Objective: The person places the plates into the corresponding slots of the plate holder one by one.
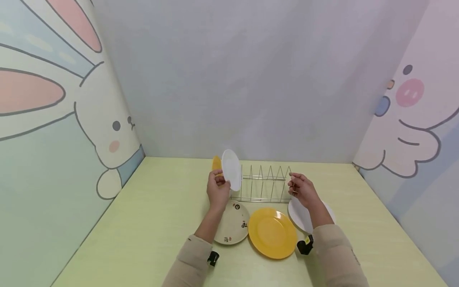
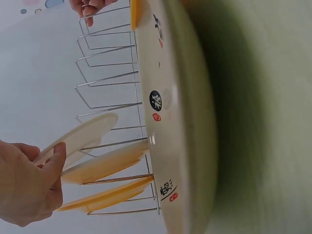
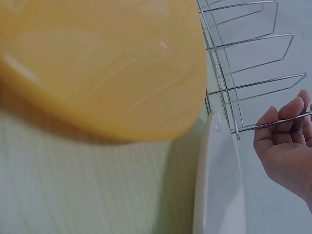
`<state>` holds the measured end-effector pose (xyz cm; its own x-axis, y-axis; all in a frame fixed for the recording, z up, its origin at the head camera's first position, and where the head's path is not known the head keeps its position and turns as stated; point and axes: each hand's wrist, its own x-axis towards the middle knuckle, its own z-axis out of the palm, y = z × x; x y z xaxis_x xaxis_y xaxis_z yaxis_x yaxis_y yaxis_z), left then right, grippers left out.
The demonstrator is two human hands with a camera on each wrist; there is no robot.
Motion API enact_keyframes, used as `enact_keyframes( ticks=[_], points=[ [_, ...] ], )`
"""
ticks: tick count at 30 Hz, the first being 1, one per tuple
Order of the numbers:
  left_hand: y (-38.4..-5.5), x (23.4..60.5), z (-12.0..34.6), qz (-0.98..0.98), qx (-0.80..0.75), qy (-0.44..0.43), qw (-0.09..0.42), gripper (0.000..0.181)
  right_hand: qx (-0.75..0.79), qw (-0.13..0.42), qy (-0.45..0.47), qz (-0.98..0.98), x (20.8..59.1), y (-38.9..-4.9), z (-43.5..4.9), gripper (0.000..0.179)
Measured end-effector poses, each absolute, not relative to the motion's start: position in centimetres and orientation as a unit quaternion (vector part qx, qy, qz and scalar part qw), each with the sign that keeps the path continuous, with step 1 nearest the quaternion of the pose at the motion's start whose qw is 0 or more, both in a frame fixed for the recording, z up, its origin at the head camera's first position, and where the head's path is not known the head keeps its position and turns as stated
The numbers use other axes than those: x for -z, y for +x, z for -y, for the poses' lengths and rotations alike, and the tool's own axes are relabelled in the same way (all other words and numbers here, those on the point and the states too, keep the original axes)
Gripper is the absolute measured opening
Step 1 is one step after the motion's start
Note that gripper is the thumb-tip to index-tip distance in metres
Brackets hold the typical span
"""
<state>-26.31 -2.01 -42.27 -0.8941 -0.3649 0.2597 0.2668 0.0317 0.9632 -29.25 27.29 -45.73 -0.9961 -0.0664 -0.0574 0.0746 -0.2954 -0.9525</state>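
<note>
My left hand pinches a white plate by its edge, thumb on one face. The plate stands tilted at the left end of a wire dish rack. A yellow plate stands upright in the leftmost part of the rack. Beside it leans a paler plate, between the yellow one and the held plate. Whether the held plate touches the rack's base is unclear. With curled fingers, my right hand grips the end wire at the rack's right side.
In front of the rack lie a cream plate with small printed figures, a yellow plate and a white plate, partly under my right forearm. Behind the table rises a grey wall; cartoon-painted walls flank it.
</note>
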Motion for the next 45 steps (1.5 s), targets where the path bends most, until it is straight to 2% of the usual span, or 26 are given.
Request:
enact_keyframes(
  ticks=[4, 12, 18, 22, 30, 41, 45],
  points=[
    [-26.2, 42.7, 1.6, 0.705, 0.667, 0.021, 0.24, 0.038, 0.807, 0.034, 0.004, -0.59, 45.8, -29.3, -27.3, 0.023],
    [-25.7, 43.7, 1.0, 0.733, 0.638, 0.005, 0.235, 0.035, 0.808, 0.032, 0.006, -0.589, 46.0, -29.4, -27.2, 0.035],
    [-26.0, 44.1, 1.3, 0.763, 0.596, -0.01, 0.249, 0.032, 0.814, 0.032, 0.008, -0.58, 46.1, -29.3, -27.1, 0.019],
    [-26.2, 44.1, 1.5, 0.783, 0.576, 0.004, 0.237, 0.031, 0.815, 0.031, 0.004, -0.579, 46.1, -29.2, -27.1, 0.014],
    [-26.2, 44.1, 1.5, 0.798, 0.562, 0.027, 0.218, 0.02, 0.812, 0.032, 0.006, -0.582, 46.0, -29.2, -27.2, 0.017],
    [-25.9, 43.8, 1.9, 0.804, 0.561, 0.034, 0.194, 0.021, 0.809, 0.035, 0.007, -0.587, 46.1, -29.4, -27.1, 0.017],
    [-25.4, 43.5, 2.3, 0.807, 0.561, 0.009, 0.183, 0.023, 0.81, 0.032, 0.004, -0.585, 46.2, -29.2, -27.3, 0.017]
  ],
)
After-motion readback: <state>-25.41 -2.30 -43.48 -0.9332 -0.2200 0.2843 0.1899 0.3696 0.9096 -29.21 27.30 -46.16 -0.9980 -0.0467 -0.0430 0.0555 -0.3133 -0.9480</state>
